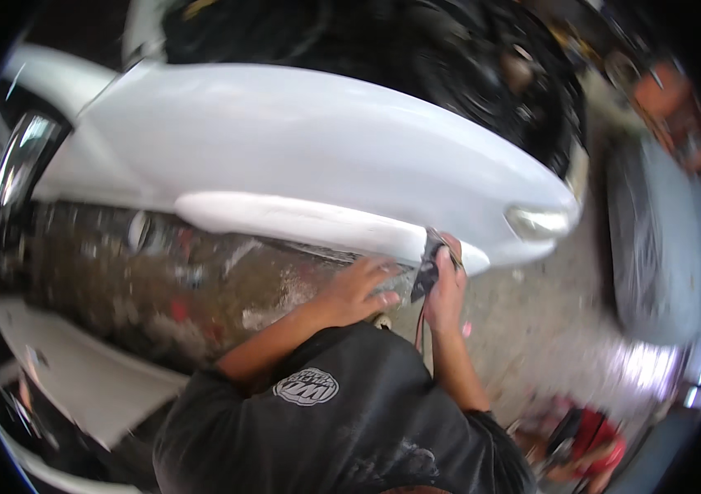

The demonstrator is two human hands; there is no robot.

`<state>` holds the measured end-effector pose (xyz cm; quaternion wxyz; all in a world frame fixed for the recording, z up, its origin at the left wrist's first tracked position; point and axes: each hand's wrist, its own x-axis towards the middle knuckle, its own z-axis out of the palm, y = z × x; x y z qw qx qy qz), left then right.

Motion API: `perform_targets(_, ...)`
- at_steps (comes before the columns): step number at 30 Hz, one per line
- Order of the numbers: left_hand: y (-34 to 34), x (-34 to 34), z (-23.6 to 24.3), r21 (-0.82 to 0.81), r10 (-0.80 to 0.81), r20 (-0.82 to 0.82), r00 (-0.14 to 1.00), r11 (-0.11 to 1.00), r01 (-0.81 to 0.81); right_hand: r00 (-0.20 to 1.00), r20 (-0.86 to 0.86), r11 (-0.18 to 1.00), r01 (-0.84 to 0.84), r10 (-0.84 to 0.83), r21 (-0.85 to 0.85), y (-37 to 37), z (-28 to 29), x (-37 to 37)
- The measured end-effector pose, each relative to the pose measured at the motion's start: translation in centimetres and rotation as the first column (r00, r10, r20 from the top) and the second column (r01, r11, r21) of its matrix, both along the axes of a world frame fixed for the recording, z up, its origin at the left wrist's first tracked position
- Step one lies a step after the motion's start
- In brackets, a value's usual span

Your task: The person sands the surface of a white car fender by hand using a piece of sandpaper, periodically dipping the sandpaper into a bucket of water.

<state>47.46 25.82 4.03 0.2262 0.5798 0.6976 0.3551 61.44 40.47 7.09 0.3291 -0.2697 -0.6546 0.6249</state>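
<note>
A white car fender (309, 123) stretches across the view in front of me, with a brighter white raised band (301, 221) along its near side. My right hand (447, 292) is closed around a dark, flat tool (427, 265) held upright against the right part of that band. Its exact kind is unclear; a thin reddish cord or hose shows beneath it. My left hand (358, 290) is spread, palm toward the fender, just below the band's near edge. It holds nothing, and contact with the panel cannot be made out.
Beyond the fender lies the dark open engine bay (449, 49). A headlight (540, 221) sits at its right end, a side mirror (29, 160) at far left. A second light-coloured car (87, 370) stands lower left. A grey covered object (663, 247) and red items (601, 445) are on the right.
</note>
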Motion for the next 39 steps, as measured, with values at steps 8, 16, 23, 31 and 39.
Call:
perform_targets(8, -6.7, 3.2, -2.1, 0.011, 0.137, 0.792, 0.596, 0.971, -0.238, 0.888, -0.401, 0.666, -0.442, 0.227, -0.601, -8.0, 1.1, -3.7)
perform_targets(16, -14.2, 2.4, -1.5, 0.220, 0.236, 0.802, 0.548, 0.736, -0.640, 0.803, -0.349, 0.403, -0.557, 0.482, -0.726, -12.0, -0.9, -9.0)
perform_targets(23, -26.3, -5.5, -4.0, 0.041, 0.408, 0.809, 0.424, 0.680, -0.732, 0.581, 0.093, 0.563, -0.717, 0.808, -0.412, -19.2, -6.4, -18.1)
perform_targets(31, -42.7, -14.9, -5.2, -0.116, 0.558, 0.816, 0.151, 0.413, -0.903, 0.456, 0.236, 0.511, -0.806, 0.858, -0.299, -33.5, -10.4, -31.7)
perform_targets(39, -57.3, -20.0, -8.5, -0.178, 0.764, 0.645, 0.018, 0.173, -0.969, 0.329, 0.268, 0.338, -0.941, 0.905, 0.012, -46.5, -14.7, -47.4)
